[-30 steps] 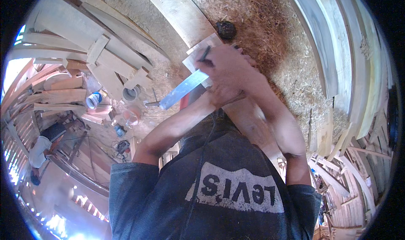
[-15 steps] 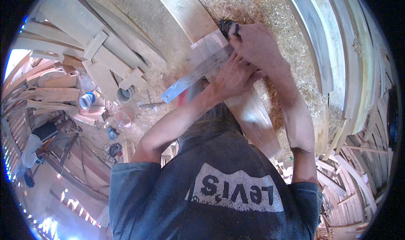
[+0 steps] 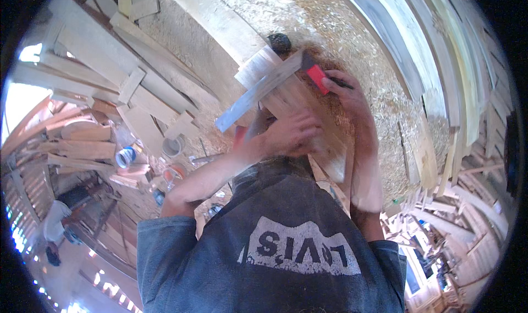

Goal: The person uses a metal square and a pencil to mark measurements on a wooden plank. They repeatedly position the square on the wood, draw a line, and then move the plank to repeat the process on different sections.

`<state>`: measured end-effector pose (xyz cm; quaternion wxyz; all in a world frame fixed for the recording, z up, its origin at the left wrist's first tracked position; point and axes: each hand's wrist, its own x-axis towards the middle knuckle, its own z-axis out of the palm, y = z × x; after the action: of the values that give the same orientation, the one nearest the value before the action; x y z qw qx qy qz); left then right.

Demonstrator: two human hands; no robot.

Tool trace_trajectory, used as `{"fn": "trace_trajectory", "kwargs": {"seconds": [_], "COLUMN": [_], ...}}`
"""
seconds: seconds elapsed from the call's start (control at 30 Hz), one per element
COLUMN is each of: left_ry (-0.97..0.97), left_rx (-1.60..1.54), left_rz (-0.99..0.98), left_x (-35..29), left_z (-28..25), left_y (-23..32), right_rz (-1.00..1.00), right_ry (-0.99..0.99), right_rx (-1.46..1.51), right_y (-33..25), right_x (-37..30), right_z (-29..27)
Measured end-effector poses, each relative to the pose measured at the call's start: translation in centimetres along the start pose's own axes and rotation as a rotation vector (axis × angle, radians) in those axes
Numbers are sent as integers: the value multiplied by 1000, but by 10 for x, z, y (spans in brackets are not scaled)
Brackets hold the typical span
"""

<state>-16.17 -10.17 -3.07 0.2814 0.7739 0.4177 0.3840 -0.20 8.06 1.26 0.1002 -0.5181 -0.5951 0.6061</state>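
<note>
Head camera view: we are looking down at a try square whose metal blade (image 3: 256, 96) is slanting from the centre-left of the frame up toward the upper middle, crossing a wooden plank (image 3: 289, 96), while its red handle (image 3: 315, 79) is sitting at the blade's upper right end. Just beside that handle, the right hand (image 3: 352, 96) is reaching in from the right; its fingertips are meeting the handle's outer end, and thumb and forefinger are pinching a dark, slim stick (image 3: 342, 83). So the handle is lying directly left of these fingers, and the blade is extending away from them. Below the blade, near the middle of the frame, the left hand (image 3: 291, 133) is hovering over or resting on the plank; its fingers are blurring, pointing right, apart from the square, and we are unable to tell whether they are spread or pressed together. Above the blade, a pale flat piece (image 3: 256, 65) is lying on the plank, with a dark round object (image 3: 279, 42) near it. Wood shavings (image 3: 374, 54) are covering the ground at upper right, and a blue-and-white container (image 3: 125, 157) is standing at left.
</note>
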Motion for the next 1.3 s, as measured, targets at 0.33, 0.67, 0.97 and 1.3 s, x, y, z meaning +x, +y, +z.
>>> {"fn": "trace_trajectory", "kwargs": {"seconds": [0.33, 0.67, 0.97, 1.3], "left_ry": [-685, -558, -459, -481], "left_rx": [443, 452, 736, 706], "left_rz": [197, 352, 460, 467], "left_x": [66, 214, 422, 415], "left_z": [2, -78, -122, -127], "left_y": [10, -15, -121, -145], "right_rz": [-314, -375, -359, -274], "right_ry": [621, 1525, 1817, 1790], "right_rx": [886, 816, 954, 1043], "right_y": [110, 160, 128, 24], "right_x": [-252, -537, -501, -358], "right_z": [-84, 56, 141, 168]}}
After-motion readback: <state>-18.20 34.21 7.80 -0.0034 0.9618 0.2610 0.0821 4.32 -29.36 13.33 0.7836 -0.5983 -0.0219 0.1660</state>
